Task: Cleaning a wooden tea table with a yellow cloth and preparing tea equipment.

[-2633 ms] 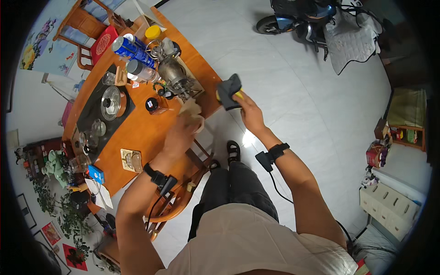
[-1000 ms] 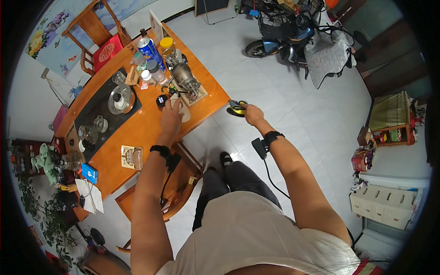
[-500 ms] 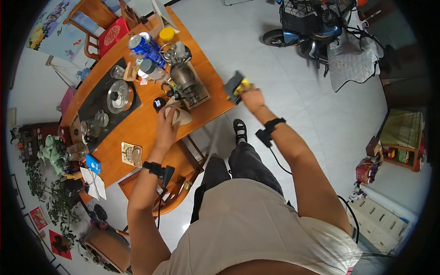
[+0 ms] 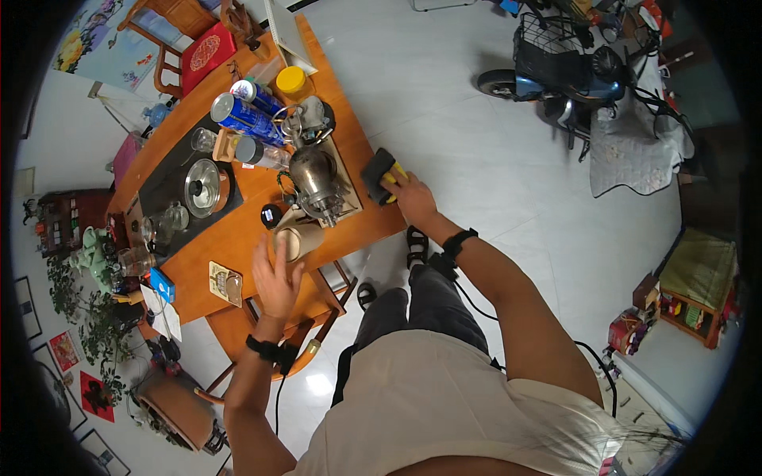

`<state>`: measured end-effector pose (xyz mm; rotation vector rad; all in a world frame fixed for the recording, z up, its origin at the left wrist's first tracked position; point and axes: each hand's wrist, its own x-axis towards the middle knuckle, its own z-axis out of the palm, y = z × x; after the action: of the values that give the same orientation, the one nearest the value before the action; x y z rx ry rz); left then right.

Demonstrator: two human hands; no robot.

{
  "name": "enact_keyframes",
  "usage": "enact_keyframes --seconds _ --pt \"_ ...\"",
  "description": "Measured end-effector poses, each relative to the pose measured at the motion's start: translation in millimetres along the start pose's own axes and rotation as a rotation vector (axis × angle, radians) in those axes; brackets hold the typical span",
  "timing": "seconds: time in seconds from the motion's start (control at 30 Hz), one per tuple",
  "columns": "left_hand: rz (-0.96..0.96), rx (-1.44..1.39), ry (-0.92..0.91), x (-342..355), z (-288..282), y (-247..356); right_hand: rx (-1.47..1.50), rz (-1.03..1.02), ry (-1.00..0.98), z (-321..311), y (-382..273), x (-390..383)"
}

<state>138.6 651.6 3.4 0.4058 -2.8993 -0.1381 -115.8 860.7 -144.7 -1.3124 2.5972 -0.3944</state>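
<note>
My right hand (image 4: pixel 412 198) is closed around the yellow handle of a scrubber with a dark grey, spongy-looking head (image 4: pixel 378 175). The scrubber is at the table's right edge. By the front of the wooden table (image 4: pixel 262 226), my left hand (image 4: pixel 276 284) has its fingers apart and holds nothing. Its fingertips are against or just beside a cream cylinder (image 4: pixel 305 238) lying on its side; whether they touch I cannot tell. Behind the cylinder stands a tarnished metal pot (image 4: pixel 314 176) with a spout, on a tray (image 4: pixel 349 186).
Blue cans (image 4: pixel 242 116), a yellow-lidded jar (image 4: pixel 293 82) and a clear bottle (image 4: pixel 262 153) crowd the table's back. A lidded pot (image 4: pixel 208 189) and glass jugs sit on a dark mat at left. A chair (image 4: pixel 298 305) is tucked at the front. An electric scooter (image 4: pixel 571 79) stands far right.
My right hand has moved slightly left with the scrubber, closer to the table edge. My left hand has drawn back from the cylinder, and its fingers have opened. The view has shifted a little.
</note>
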Motion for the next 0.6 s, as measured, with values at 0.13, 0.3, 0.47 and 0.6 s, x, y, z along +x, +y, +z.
enact_keyframes --seconds 0.13,0.3,0.47,0.6 --pt "0.186 -0.108 -0.174 -22.3 11.3 9.3 0.271 0.204 -0.008 -0.8 0.5 69.9" --pt "0.349 -0.221 -0.446 11.1 63.4 57.3 0.458 0.377 0.088 16.1 25.6 122.7" --pt "0.191 -0.067 -0.588 3.0 117.2 57.3 0.311 0.123 0.015 0.8 -12.4 54.8" --pt "0.268 0.211 -0.723 14.4 139.3 53.7 0.218 0.003 -0.032 -10.5 -7.9 -7.2"
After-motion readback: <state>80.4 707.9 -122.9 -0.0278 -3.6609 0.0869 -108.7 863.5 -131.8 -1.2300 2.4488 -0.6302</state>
